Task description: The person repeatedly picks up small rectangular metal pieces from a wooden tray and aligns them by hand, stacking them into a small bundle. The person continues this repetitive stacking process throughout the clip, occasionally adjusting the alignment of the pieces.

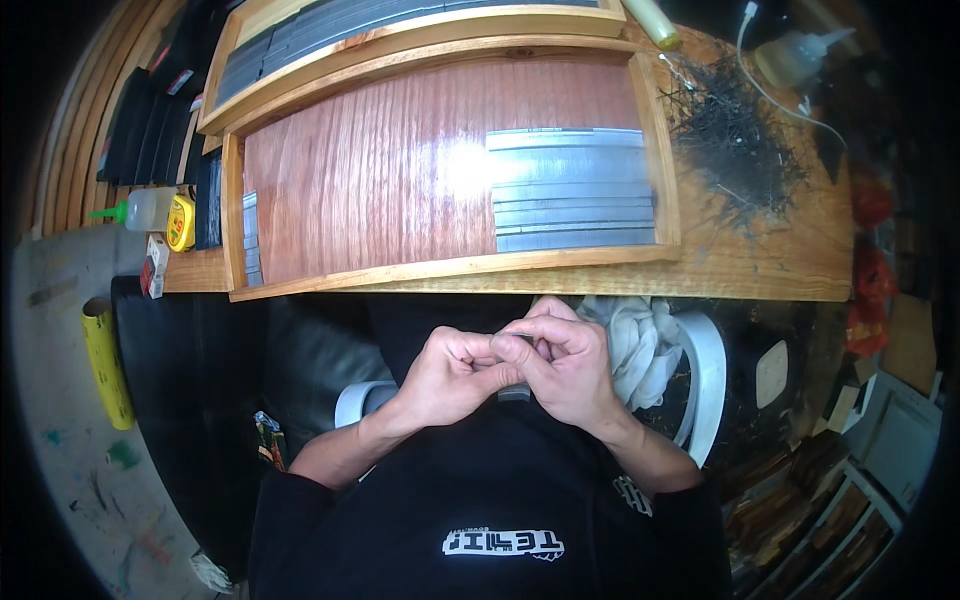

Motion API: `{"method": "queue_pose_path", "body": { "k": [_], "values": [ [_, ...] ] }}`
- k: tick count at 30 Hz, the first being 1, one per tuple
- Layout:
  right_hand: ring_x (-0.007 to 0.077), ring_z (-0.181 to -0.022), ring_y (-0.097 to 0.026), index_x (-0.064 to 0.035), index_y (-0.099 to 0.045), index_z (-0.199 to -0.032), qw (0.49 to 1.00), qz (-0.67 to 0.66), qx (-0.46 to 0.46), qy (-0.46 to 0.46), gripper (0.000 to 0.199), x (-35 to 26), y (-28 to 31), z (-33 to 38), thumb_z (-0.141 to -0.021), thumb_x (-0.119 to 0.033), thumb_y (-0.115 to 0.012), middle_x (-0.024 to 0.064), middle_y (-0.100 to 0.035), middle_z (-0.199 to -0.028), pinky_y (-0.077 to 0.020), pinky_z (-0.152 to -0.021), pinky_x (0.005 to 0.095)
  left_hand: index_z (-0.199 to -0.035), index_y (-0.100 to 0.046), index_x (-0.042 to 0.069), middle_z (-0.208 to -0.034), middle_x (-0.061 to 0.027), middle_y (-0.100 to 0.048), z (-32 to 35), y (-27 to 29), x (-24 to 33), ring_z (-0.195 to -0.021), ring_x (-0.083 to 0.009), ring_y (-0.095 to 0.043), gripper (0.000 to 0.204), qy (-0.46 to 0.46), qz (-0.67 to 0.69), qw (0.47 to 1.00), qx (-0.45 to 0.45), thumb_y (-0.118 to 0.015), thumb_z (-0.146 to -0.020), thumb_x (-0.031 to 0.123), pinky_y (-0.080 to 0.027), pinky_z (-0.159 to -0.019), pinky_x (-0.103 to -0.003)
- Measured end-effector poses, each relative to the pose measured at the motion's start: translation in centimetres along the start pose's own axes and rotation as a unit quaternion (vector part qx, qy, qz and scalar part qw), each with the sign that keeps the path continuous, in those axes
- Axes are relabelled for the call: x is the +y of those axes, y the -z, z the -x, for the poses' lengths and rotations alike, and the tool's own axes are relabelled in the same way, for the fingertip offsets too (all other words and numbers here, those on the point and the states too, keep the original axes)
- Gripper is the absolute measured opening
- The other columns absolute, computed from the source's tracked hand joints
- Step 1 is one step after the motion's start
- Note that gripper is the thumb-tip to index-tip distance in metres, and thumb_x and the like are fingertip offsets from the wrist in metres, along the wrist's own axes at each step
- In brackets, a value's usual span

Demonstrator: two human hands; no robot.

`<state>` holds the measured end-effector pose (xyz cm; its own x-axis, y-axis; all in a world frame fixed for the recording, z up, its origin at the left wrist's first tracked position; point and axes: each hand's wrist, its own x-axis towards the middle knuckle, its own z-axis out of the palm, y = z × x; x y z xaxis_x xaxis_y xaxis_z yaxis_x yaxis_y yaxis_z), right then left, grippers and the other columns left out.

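Observation:
Close in front of my chest, my left hand (455, 375) and my right hand (563, 365) are brought together, thumbs and fingertips pinched. Between them is a thin grey strip (514, 394), mostly hidden by my fingers; its grey end shows below the thumbs and a dark edge shows above. Just beyond my hands lies a shallow wooden tray (450, 267) with a reddish wood-grain bottom. Flat grey strips (573, 195) are stacked side by side at its right end, and a few narrow grey pieces (251, 238) line its left edge.
Behind it stands another wooden tray (420, 38) holding dark grey strips. A heap of thin black trimmings (735, 140) covers the table's right part, near a squeeze bottle (795, 60) and white cable. A green-tipped bottle (148, 210) and yellow container (181, 223) stand left. White cloth (640, 350) hangs by a chair arm (708, 370).

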<state>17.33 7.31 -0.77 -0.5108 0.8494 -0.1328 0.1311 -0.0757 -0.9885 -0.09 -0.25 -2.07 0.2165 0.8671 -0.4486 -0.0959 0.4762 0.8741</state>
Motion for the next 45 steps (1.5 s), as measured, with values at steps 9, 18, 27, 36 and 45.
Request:
{"method": "queue_pose_path", "body": {
  "k": [9, 18, 27, 36, 45],
  "values": [
    [0.0054, -0.062, -0.054, 0.0037, -0.078, -0.097, 0.974, -0.119, -0.090, -0.171, 0.017, -0.1, 1.3, 0.1, -0.100, -0.011, -0.071, 0.0008, -0.062, -0.077, -0.0432, -0.057, 0.0238, -0.116, -0.074, -0.005, -0.099, -0.0135, -0.078, 0.1, -0.7, 1.8, -0.090, -0.0186, -0.077, 0.022, 0.100, 0.186, 0.977, -0.027, -0.074, -0.096, 0.003, -0.064, -0.081, -0.030],
    [0.0058, -0.062, -0.052, -0.0025, -0.081, -0.105, 0.992, -0.042, -0.084, -0.083, 0.018, 0.5, 1.2, 0.3, -0.087, -0.004, -0.081, 0.0016, -0.062, -0.079, -0.0435, -0.055, 0.0245, -0.116, -0.076, -0.001, -0.104, -0.0073, -0.078, 0.2, -0.3, 1.0, -0.095, -0.0078, -0.069, 0.020, 0.013, 0.123, 0.992, -0.026, -0.073, -0.097, 0.002, -0.058, -0.083, -0.024],
    [0.0116, -0.075, -0.061, -0.0050, -0.082, -0.103, 0.998, 0.032, -0.052, 0.036, 0.024, -0.3, 0.9, 0.8, -0.080, -0.001, -0.086, 0.0032, -0.065, -0.086, -0.0482, -0.065, 0.0237, -0.111, -0.075, -0.004, -0.093, -0.0161, -0.079, 0.8, -0.3, 1.4, -0.081, -0.0145, -0.075, 0.017, -0.099, -0.142, 0.984, 0.048, -0.073, -0.095, 0.002, -0.056, -0.070, -0.026],
    [0.0130, -0.072, -0.062, -0.0027, -0.081, -0.101, 0.994, 0.017, -0.069, 0.079, 0.019, -0.2, 1.4, 0.7, -0.082, 0.000, -0.084, 0.0047, -0.066, -0.085, -0.0481, -0.061, 0.0256, -0.110, -0.075, -0.003, -0.092, -0.0204, -0.077, 0.8, -0.7, 0.3, -0.076, -0.0261, -0.077, 0.019, -0.183, -0.143, 0.969, 0.079, -0.073, -0.092, -0.001, -0.056, -0.063, -0.030],
    [0.0127, -0.071, -0.063, -0.0046, -0.082, -0.099, 0.992, 0.042, -0.073, 0.095, 0.021, -0.2, 1.5, 0.7, -0.079, -0.001, -0.087, 0.0037, -0.066, -0.083, -0.0484, -0.060, 0.0256, -0.108, -0.075, -0.006, -0.097, -0.0202, -0.078, 0.7, -0.5, 0.7, -0.086, -0.0255, -0.078, 0.019, -0.187, -0.140, 0.971, 0.058, -0.069, -0.090, -0.008, -0.059, -0.072, -0.030]
  ]
}}
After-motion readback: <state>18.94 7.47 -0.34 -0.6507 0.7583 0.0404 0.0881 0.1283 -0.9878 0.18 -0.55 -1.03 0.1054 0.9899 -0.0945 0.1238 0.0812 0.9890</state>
